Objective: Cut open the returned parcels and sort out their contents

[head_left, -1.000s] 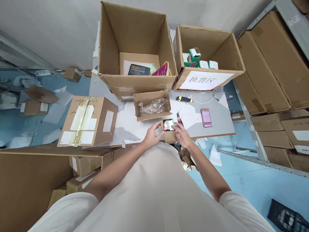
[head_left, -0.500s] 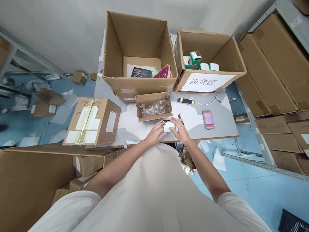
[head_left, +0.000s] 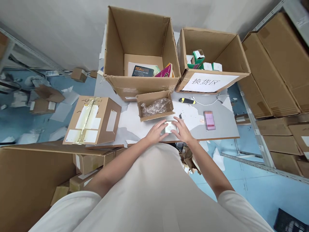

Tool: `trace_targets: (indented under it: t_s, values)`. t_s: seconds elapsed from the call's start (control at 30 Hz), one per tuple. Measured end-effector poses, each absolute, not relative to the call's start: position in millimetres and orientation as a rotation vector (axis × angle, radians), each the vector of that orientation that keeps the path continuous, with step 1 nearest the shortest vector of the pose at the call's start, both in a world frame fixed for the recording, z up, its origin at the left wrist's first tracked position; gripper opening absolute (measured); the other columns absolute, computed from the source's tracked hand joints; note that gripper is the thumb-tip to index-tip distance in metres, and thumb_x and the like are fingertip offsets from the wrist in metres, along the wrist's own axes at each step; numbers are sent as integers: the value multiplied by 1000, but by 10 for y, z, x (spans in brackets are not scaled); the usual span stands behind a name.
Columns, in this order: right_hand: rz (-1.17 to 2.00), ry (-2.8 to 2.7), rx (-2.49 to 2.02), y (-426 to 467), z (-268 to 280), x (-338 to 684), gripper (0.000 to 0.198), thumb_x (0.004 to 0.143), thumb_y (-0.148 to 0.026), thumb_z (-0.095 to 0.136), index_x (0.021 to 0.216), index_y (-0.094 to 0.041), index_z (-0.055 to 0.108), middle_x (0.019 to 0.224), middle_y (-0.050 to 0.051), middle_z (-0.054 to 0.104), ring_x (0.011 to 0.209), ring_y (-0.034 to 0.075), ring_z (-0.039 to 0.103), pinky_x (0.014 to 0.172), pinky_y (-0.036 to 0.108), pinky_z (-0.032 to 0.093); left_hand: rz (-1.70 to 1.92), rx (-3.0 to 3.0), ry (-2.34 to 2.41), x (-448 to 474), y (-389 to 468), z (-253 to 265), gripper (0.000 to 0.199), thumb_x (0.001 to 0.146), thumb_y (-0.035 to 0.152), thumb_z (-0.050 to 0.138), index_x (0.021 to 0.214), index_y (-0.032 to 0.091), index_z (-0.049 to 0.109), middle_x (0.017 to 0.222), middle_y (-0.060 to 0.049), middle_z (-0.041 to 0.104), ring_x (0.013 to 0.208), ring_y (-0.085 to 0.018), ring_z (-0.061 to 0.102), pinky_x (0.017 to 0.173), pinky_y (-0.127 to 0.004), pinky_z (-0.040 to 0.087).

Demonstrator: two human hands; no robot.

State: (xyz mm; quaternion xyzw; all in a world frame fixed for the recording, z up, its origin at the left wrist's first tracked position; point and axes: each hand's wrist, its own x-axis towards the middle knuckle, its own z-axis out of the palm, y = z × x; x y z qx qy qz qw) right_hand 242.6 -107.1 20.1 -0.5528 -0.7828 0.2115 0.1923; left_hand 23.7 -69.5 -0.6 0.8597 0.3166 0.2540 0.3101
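Observation:
A small white box [head_left: 171,127] is at the table's front edge, right before my body. My left hand [head_left: 154,132] grips its left side with bent fingers. On the opposite side, my right hand [head_left: 183,130] has its thumb and fingers around the right edge. Just beyond them lies an open shallow carton [head_left: 156,118] with crumpled bubble wrap [head_left: 158,107] inside. A small dark object [head_left: 180,116], partly hidden, is close to my right fingertips.
Two large open cartons stand at the back: one with books [head_left: 142,71], one with green-and-white boxes [head_left: 207,66]. A taped carton [head_left: 93,120] sits at the left. A yellow-black cutter [head_left: 187,101], white cable [head_left: 205,104] and pink item [head_left: 209,120] lie at right.
The white box has turned slightly between my hands and shows more of its top face. My right fingers have lifted and spread a little. The whole view has shifted slightly.

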Motion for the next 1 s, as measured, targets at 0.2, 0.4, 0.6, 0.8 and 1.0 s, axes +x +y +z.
trace_targets:
  t_s: [0.2, 0.4, 0.6, 0.8, 1.0]
  values:
    - [769, -2176, -1502, -1185, 89, 2522, 46, 84, -37, 61, 125, -19, 51, 147, 20, 32, 135, 29, 39, 100, 48, 45, 627, 2477, 967, 99, -550, 245, 52, 85, 43, 58, 130, 16, 53, 141, -18, 49, 137, -34, 37, 112, -55, 29]
    - [748, -2107, -1534, -1143, 103, 2426, 40, 81, -40, 62, 117, -24, 57, 136, 13, 46, 118, 28, 55, 95, 45, 51, 338, 2494, 1326, 41, -171, 197, 34, 91, 20, 42, 120, 15, 60, 119, -17, 66, 111, -31, 61, 100, -51, 41]
    - [576, -1914, -1653, -1070, 656, 2645, 36, 73, -52, 66, 104, -35, 60, 123, 10, 56, 114, 33, 58, 89, 53, 54, 137, 2569, 1340, 52, -48, 215, 30, 90, 17, 39, 108, 15, 64, 91, -13, 71, 86, -27, 68, 79, -40, 50]
    - [-220, -1520, -1482, -489, 1869, 3680, 42, 71, -47, 67, 106, -29, 53, 108, 8, 55, 107, 32, 57, 86, 54, 50, 58, 2565, 1358, 95, 1, 257, 30, 90, 15, 38, 107, 16, 63, 90, -11, 72, 84, -26, 68, 73, -38, 50]
    - [-452, -1165, -1693, 1064, 2177, 4339, 44, 69, -40, 67, 103, -16, 52, 105, 11, 51, 99, 24, 54, 86, 43, 46, 41, 2516, 1364, 97, 25, 259, 27, 89, 13, 41, 104, 17, 63, 85, -10, 71, 83, -25, 68, 73, -36, 49]
